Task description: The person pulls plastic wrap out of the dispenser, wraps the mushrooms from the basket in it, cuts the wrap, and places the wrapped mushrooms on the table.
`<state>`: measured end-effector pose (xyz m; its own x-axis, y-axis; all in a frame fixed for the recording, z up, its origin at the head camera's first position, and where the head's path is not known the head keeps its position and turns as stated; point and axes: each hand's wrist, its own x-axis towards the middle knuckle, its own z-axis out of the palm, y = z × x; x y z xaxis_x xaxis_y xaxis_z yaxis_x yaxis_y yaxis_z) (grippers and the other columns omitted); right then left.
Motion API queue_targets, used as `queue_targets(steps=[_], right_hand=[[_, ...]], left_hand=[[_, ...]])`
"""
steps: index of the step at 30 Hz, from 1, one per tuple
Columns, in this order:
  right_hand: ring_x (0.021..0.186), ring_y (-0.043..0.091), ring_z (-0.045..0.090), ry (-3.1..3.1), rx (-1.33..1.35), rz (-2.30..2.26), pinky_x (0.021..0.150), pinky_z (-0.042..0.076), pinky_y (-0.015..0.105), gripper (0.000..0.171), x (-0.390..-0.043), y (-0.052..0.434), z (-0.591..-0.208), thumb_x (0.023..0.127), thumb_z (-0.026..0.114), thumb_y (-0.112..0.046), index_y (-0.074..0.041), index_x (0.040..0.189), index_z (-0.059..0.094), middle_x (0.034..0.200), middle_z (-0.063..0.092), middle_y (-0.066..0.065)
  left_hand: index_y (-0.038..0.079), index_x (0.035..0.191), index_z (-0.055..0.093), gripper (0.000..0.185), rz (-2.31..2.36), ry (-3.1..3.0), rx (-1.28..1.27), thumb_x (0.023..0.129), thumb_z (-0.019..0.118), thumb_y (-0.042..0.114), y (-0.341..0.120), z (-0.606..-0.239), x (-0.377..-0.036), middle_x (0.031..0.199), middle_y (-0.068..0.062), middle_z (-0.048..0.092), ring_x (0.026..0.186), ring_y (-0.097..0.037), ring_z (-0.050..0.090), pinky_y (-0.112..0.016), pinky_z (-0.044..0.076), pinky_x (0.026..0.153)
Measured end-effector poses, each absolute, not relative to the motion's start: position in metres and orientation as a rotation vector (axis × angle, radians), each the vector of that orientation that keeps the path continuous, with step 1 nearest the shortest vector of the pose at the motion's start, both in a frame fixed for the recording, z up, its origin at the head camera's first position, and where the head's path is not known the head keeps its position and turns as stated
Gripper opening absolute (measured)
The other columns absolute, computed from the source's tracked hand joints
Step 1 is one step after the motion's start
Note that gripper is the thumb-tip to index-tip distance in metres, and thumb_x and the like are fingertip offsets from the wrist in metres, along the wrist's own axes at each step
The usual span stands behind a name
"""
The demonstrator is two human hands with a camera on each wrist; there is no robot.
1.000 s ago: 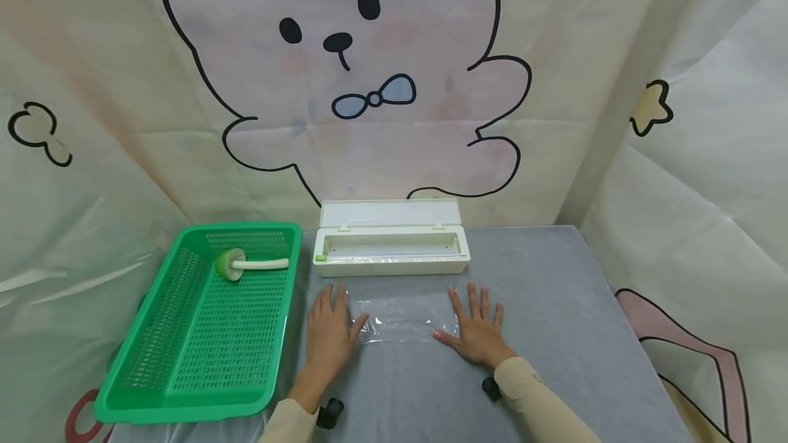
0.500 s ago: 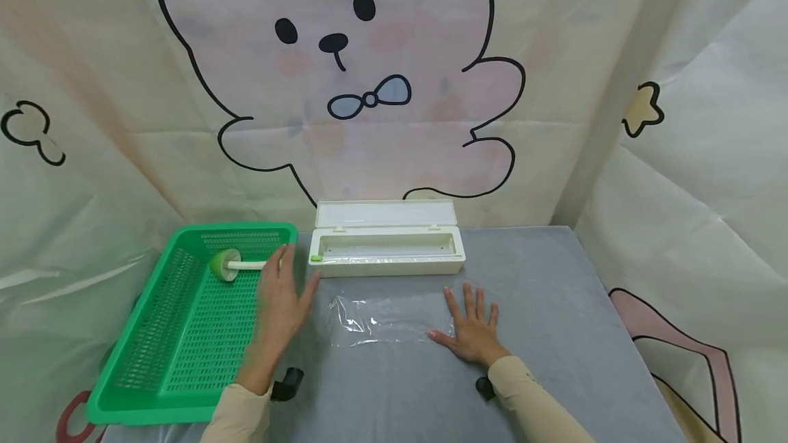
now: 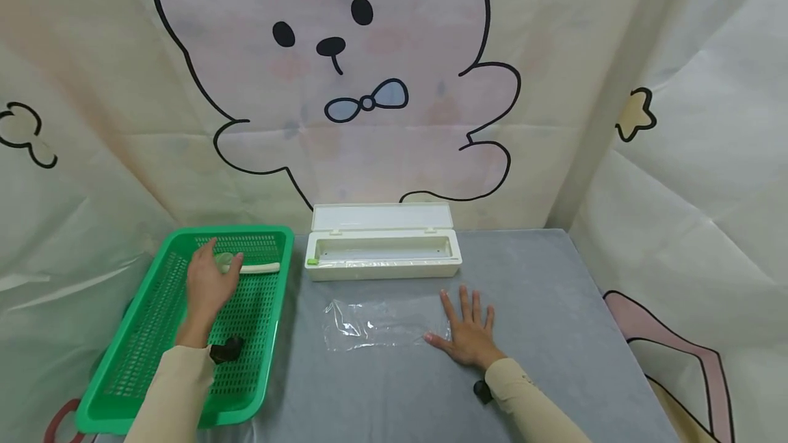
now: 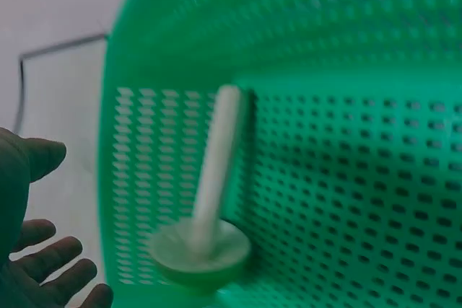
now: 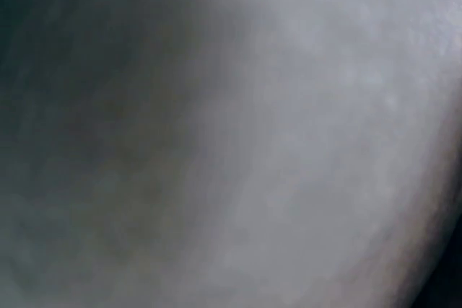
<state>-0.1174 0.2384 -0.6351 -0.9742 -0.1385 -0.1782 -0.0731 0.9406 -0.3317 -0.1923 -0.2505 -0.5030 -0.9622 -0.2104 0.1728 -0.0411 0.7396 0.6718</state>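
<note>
Over the green basket (image 3: pixel 271 354) my left hand (image 3: pixel 209 286) is held with thumb and fingers spread and nothing between them. Near its fingertips lies a thing with a green domed head and a straight white handle (image 3: pixel 261 269); the hand partly hides the head in the head view. In the left wrist view this domed head (image 4: pixel 202 254) sits against the basket's end, apart from the fingers (image 4: pixel 54 259). My right hand (image 3: pixel 470 340) rests flat on the table, fingers spread, its thumb at the right end of a clear plastic sheet (image 3: pixel 363 327).
Behind the sheet stands a long white box (image 3: pixel 382 270) with its lid (image 3: pixel 382 217) raised and a small green piece at its left front. A grey cloth covers the table (image 3: pixel 523 292). Printed curtains rise at the back and sides. The right wrist view is blurred.
My left hand has lifted off the left end of the plastic sheet and moved left, over the basket and close to the domed thing. The right hand keeps its place on the table.
</note>
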Motion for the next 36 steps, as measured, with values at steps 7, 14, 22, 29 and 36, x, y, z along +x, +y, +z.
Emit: queue_targets(steps=[7,14,22,29,36], right_hand=[[0.150,0.048,-0.015,2.926,-0.164,-0.502,0.111,-0.015,0.070,0.107,-0.118,0.241,-0.645,0.084,0.046,-0.086,-0.024,0.165,0.013,0.167,-0.006,0.023],[0.150,0.048,-0.016,2.893,-0.141,-0.500,0.111,-0.014,0.070,0.106,-0.118,0.238,-0.638,0.085,0.050,-0.083,-0.021,0.165,0.015,0.167,-0.008,0.023],[0.150,0.047,-0.017,2.890,-0.135,-0.522,0.111,-0.016,0.070,0.107,-0.119,0.238,-0.637,0.085,0.050,-0.083,-0.021,0.165,0.015,0.167,-0.007,0.023],[0.150,0.047,-0.017,2.888,-0.129,-0.474,0.111,-0.015,0.070,0.106,-0.121,0.238,-0.638,0.086,0.049,-0.083,-0.023,0.165,0.013,0.167,-0.009,0.022],[0.150,0.047,-0.016,2.862,-0.110,-0.465,0.111,-0.015,0.070,0.106,-0.119,0.235,-0.632,0.086,0.051,-0.081,-0.022,0.165,0.012,0.167,-0.009,0.022]], left_hand=[[-0.009,0.157,0.017,0.073,-1.179,-2.805,0.260,0.106,0.054,0.026,-0.278,-0.525,-0.205,0.156,-0.039,0.020,0.142,-0.057,0.022,-0.072,0.025,0.108],[-0.003,0.161,0.009,0.077,-1.419,-2.724,0.432,0.107,0.051,0.033,-0.290,-0.543,-0.205,0.162,-0.033,0.012,0.144,-0.054,0.021,-0.068,0.031,0.108],[-0.002,0.161,0.006,0.081,-1.608,-2.624,0.562,0.106,0.053,0.034,-0.299,-0.556,-0.203,0.166,-0.027,0.005,0.152,-0.044,0.008,-0.062,0.023,0.116],[0.000,0.161,0.003,0.080,-1.686,-2.593,0.638,0.106,0.052,0.032,-0.302,-0.559,-0.206,0.164,-0.029,0.008,0.150,-0.046,0.014,-0.059,0.027,0.116],[0.000,0.159,0.016,0.068,-1.653,-2.549,0.716,0.106,0.053,0.023,-0.303,-0.564,-0.208,0.160,-0.028,0.025,0.145,-0.046,0.030,-0.054,0.035,0.113]])
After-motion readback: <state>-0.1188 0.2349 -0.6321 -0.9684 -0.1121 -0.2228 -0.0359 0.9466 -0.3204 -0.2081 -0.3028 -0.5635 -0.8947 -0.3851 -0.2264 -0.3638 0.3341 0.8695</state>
